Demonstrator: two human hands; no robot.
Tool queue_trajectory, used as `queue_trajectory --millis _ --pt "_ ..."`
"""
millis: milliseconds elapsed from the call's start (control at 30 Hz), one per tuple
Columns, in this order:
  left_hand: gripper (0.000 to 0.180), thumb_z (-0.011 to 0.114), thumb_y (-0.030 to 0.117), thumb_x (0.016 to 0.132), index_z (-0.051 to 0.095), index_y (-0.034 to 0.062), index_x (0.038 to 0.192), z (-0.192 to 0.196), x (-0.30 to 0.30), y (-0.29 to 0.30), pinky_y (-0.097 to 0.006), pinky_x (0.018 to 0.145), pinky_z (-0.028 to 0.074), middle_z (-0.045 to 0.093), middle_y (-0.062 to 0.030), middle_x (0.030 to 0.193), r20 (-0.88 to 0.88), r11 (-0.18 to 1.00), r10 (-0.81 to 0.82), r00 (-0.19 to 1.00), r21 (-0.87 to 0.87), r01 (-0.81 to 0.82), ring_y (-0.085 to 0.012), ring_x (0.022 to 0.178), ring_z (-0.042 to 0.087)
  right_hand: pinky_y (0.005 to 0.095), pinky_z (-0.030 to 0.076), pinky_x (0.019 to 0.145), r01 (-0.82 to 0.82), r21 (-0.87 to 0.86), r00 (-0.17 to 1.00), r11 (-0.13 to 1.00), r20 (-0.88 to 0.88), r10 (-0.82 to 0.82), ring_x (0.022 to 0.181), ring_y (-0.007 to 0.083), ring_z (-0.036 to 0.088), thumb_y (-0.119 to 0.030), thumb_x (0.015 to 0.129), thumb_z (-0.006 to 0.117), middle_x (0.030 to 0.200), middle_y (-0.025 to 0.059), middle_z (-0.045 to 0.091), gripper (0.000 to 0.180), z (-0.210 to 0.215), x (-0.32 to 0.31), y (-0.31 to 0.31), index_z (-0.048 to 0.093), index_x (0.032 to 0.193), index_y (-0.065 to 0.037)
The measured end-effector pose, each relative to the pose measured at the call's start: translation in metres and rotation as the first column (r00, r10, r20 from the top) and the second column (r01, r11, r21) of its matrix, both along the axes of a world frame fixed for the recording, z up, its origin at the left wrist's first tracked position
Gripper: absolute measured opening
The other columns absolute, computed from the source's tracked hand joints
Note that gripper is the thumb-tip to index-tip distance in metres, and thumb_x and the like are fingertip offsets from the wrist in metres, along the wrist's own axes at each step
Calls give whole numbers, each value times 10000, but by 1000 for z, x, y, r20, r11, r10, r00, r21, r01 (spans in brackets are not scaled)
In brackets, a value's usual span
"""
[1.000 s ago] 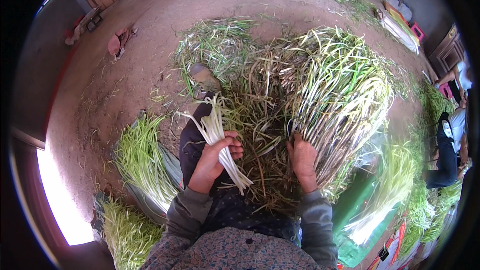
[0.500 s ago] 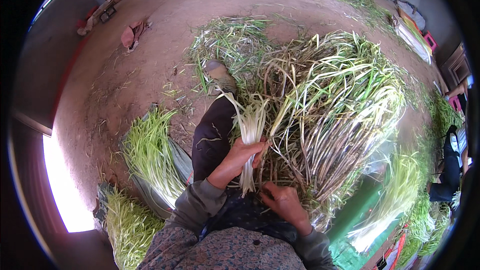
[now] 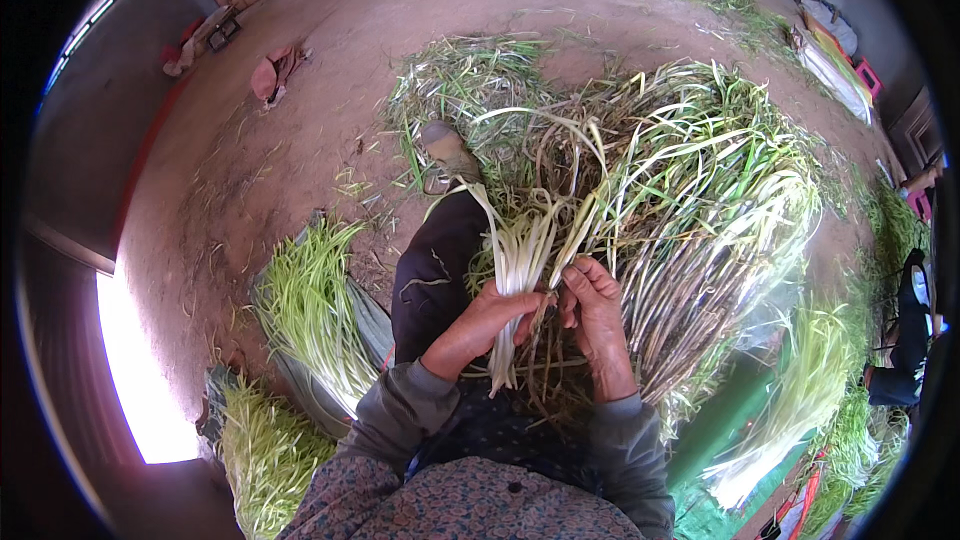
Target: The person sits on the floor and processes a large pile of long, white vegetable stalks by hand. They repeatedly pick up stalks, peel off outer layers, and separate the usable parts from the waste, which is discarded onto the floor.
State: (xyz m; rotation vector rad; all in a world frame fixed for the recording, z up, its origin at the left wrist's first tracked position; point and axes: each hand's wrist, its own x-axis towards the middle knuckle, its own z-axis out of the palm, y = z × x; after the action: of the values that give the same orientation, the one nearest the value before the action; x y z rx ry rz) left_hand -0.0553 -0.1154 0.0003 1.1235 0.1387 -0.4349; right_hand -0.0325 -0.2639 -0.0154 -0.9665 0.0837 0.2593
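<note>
My left hand (image 3: 478, 328) is closed round a bundle of white and pale green leafy stalks (image 3: 518, 255), held upright over my lap. Beside it, my right hand (image 3: 598, 325) pinches a single leafy stalk (image 3: 580, 225) between thumb and fingers; its long leaf arches up and to the left. The two hands almost meet. Just right of them lies a large heap of untrimmed leafy stalks (image 3: 690, 240), with brown dry outer layers and green and yellow leaves. The lower end of the pinched stalk is partly hidden by my fingers.
Cleaned yellow-green stalks (image 3: 315, 300) lie left of my leg, with another pile (image 3: 265, 450) nearer me. Pale stalks (image 3: 780, 410) rest on a green sheet (image 3: 715, 430) at right. Leafy scraps (image 3: 465, 90) lie beyond my shoe (image 3: 447, 148). Part of another person (image 3: 905, 330) shows far right.
My right hand has risen from my lap to beside my left hand and now pinches a leafy stalk from the heap's side. The left hand still holds the bundle.
</note>
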Motion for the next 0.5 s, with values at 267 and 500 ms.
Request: queue_trajectory --millis 267,500 --pt "175 600 137 788 562 12 905 6 16 -6 -212 346 351 490 5 537 30 991 133 991 24 -134 -75 379 432 175 297 319 -14 -71 999 997 47 17 323 73 373 -49 826 502 484 0 444 92 1 -15 0 467 742 -58" --pt "181 560 125 814 579 -20 920 2 28 19 -246 401 347 429 -3 464 -60 965 255 965 -45 -258 -94 394 415 201 359 297 45 -208 997 977 -49 -56 353 98 466 72 699 484 536 49 522 161 -12 -89 -97 569 821 11"
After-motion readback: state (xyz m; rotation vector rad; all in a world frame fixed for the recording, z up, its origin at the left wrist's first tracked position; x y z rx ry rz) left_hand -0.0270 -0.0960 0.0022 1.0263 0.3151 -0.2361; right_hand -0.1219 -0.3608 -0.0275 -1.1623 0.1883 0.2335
